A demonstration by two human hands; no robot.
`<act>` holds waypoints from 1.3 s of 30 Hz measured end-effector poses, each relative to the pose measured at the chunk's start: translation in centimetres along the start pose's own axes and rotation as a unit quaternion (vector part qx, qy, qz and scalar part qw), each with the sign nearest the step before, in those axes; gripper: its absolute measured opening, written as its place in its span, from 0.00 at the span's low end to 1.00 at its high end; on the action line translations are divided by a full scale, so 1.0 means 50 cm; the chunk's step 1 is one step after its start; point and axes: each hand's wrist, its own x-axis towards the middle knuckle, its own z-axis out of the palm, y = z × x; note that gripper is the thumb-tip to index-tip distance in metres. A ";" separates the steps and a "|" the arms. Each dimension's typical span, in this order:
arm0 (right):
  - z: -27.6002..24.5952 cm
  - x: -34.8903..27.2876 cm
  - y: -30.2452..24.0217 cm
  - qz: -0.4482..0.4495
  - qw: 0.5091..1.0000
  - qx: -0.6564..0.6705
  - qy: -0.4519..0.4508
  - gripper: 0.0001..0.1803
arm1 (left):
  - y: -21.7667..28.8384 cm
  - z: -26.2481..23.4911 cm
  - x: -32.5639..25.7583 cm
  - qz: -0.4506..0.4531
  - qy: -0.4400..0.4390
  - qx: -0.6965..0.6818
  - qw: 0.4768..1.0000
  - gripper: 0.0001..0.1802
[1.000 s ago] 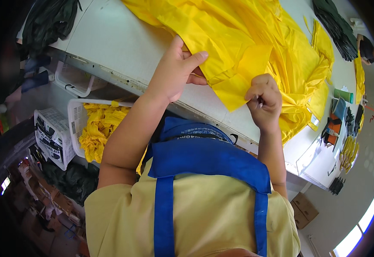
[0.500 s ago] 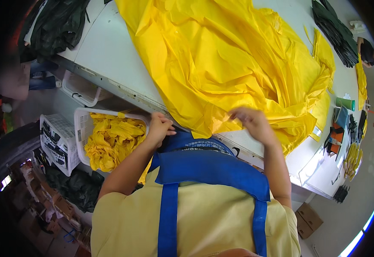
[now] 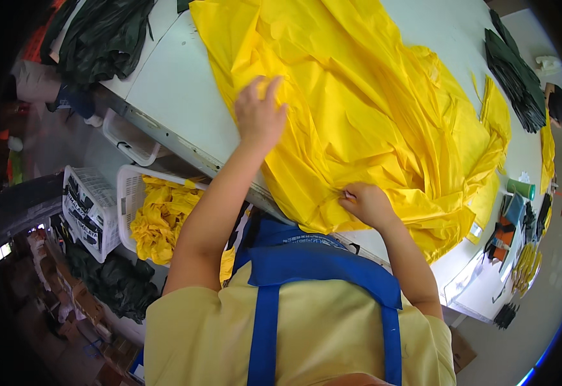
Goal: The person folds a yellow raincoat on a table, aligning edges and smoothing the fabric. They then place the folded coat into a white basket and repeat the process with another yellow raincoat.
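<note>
A large sheet of thin, shiny yellow fabric (image 3: pixel 358 116) lies crumpled over the white table (image 3: pixel 172 77), its near edge hanging toward my apron. My left hand (image 3: pixel 260 116) is over the left part of the fabric, fingers spread and slightly blurred; I cannot tell whether it touches the cloth. Close to the near edge, my right hand (image 3: pixel 368 204) has thumb and fingers pinched together at a fold of the fabric. The fingertips' exact hold is partly hidden.
Below the table's left edge stands a white basket (image 3: pixel 125 199) full of crumpled yellow cloth, beside another white crate (image 3: pixel 88 212). Dark green folded cloth (image 3: pixel 107 42) lies far left and another stack (image 3: pixel 512 77) far right. A green roll (image 3: pixel 521 188) sits near tools at right.
My left hand has moved from the table edge by the basket up and forward over the fabric, its fingers spreading. My right hand has come down slightly left and closed on the near fold.
</note>
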 end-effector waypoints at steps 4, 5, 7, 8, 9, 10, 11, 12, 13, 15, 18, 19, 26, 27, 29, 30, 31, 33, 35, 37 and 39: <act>0.003 -0.026 0.045 -0.002 0.986 0.120 0.119 0.09 | -0.193 0.029 -0.005 -0.209 -0.068 -0.180 0.959 0.32; -0.012 -0.030 0.062 0.018 0.968 0.184 0.172 0.09 | -0.236 0.049 -0.007 -0.257 -0.164 -0.310 0.901 0.32; -0.098 -0.056 0.081 0.098 0.931 0.246 0.252 0.08 | -0.200 -0.004 0.021 -0.311 -0.089 -0.533 0.781 0.29; -0.133 -0.079 0.107 0.148 0.881 0.307 0.328 0.09 | -0.167 -0.044 0.037 -0.333 -0.055 -0.631 0.698 0.27; -0.171 -0.088 0.167 0.095 0.866 0.255 0.420 0.11 | -0.129 -0.086 0.061 -0.245 -0.027 -0.696 0.674 0.25; -0.226 -0.096 0.158 0.113 0.772 0.344 0.522 0.12 | -0.085 -0.133 0.091 -0.154 0.003 -0.753 0.640 0.24; -0.289 -0.109 0.188 0.084 0.750 0.407 0.515 0.11 | -0.026 -0.194 0.130 -0.068 0.012 -0.784 0.617 0.21; -0.346 -0.127 0.221 0.055 0.722 0.468 0.507 0.10 | 0.018 -0.232 0.158 0.020 0.018 -0.809 0.587 0.19; -0.385 -0.137 0.230 0.009 0.708 0.497 0.501 0.10 | 0.027 -0.227 0.172 0.049 0.038 -0.774 0.630 0.17; -0.444 -0.145 0.245 -0.043 0.681 0.528 0.506 0.12 | 0.041 -0.213 0.216 0.112 0.079 -0.699 0.702 0.14; -0.496 -0.113 0.394 0.003 0.669 0.526 0.525 0.11 | 0.032 -0.102 0.145 -0.029 0.013 -0.585 0.810 0.12; -0.499 -0.113 0.442 0.040 0.664 0.536 0.520 0.10 | 0.032 -0.046 0.119 -0.068 -0.105 -0.573 0.810 0.13; -0.477 -0.123 0.451 0.080 0.626 0.565 0.532 0.07 | 0.206 0.156 0.105 -0.109 -0.396 -0.404 0.818 0.34; -0.475 -0.115 0.379 0.065 0.631 0.560 0.533 0.07 | 0.236 0.182 0.115 -0.173 -0.302 -0.437 0.829 0.33; -0.480 -0.135 0.313 0.021 0.645 0.541 0.540 0.08 | 0.301 0.251 0.121 -0.287 -0.113 -0.494 0.813 0.32; -0.481 -0.150 0.299 0.002 0.647 0.533 0.545 0.09 | 0.326 0.255 0.121 -0.349 -0.085 -0.629 0.689 0.30; -0.487 -0.157 0.291 -0.002 0.643 0.524 0.558 0.09 | 0.346 0.259 0.120 -0.400 -0.053 -0.740 0.538 0.28; -0.505 -0.164 0.286 -0.011 0.638 0.507 0.580 0.11 | 0.348 0.247 0.127 -0.361 -0.021 -0.863 0.352 0.24; -0.522 -0.181 0.312 0.000 0.607 0.526 0.596 0.12 | 0.322 0.138 0.157 -0.255 -0.138 -0.732 0.616 0.26; -0.540 -0.212 0.368 -0.007 0.574 0.569 0.589 0.18 | 0.279 0.059 0.169 -0.173 -0.100 -0.629 0.752 0.25; -0.529 -0.256 0.394 0.003 0.530 0.544 0.651 0.18 | 0.255 -0.069 0.158 -0.084 -0.103 -0.658 0.742 0.24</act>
